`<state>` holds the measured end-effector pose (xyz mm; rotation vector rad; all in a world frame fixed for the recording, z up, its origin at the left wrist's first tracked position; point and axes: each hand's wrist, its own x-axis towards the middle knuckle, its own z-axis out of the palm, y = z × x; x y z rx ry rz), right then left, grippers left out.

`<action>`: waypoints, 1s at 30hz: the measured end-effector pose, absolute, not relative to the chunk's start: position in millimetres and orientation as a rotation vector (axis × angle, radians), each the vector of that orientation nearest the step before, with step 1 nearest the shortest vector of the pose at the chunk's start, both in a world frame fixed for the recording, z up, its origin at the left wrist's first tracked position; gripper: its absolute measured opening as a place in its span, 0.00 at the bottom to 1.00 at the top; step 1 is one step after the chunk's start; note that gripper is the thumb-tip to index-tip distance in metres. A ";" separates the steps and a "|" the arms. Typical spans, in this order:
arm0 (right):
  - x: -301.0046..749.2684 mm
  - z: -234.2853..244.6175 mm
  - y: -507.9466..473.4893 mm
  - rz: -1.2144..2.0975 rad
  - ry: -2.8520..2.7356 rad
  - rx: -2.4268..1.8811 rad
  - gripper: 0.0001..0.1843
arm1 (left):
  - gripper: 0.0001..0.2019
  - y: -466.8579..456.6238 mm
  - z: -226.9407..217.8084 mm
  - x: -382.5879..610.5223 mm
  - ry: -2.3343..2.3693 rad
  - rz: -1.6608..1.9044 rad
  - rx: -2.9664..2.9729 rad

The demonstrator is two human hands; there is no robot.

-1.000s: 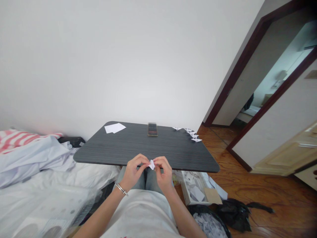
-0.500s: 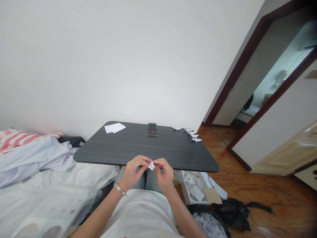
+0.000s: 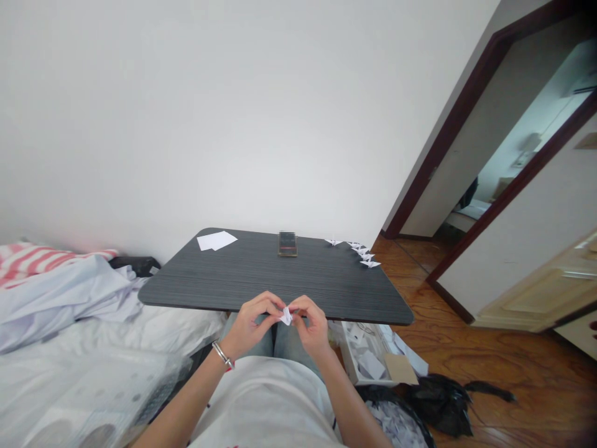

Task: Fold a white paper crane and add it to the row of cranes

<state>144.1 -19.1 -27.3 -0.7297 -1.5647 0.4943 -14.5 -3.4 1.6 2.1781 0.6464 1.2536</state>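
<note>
Paper (image 3: 286,317), white and folded small, held at the middle of the near edge of the bench (image 3: 224,274). Pinched from one side between thumb and fingers of the left hand (image 3: 250,323), from the other side between those of the right hand (image 3: 311,326); both sets of fingers closed on it, fingertips close together. Metal bracelet (image 3: 222,354) around the left wrist. On the bench, flat white sheets (image 3: 217,240), overlapping, at the far left corner; dark phone (image 3: 288,244) near the middle of the far edge; several folded white paper birds (image 3: 370,264) in a loose row at the far right corner.
</note>
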 end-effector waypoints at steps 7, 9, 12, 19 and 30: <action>143.5 -27.1 -18.7 0.487 -1.543 -0.708 0.04 | 0.05 -3.9 2.8 -13.8 0.624 1.246 2.164; 143.3 -27.5 -18.8 0.478 -1.537 -0.710 0.04 | 0.05 -3.9 3.2 -13.9 0.621 1.250 2.163; 142.8 -28.3 -18.9 0.466 -1.528 -0.715 0.04 | 0.06 -3.9 3.6 -14.0 0.638 1.252 2.168; 142.0 -29.2 -19.7 0.484 -1.505 -0.691 0.04 | 0.04 -3.2 -2.2 -14.0 0.629 1.324 2.160; 139.9 -30.8 -21.8 0.512 -1.436 -0.754 0.04 | 0.03 -5.2 -2.4 -8.8 0.737 1.353 2.062</action>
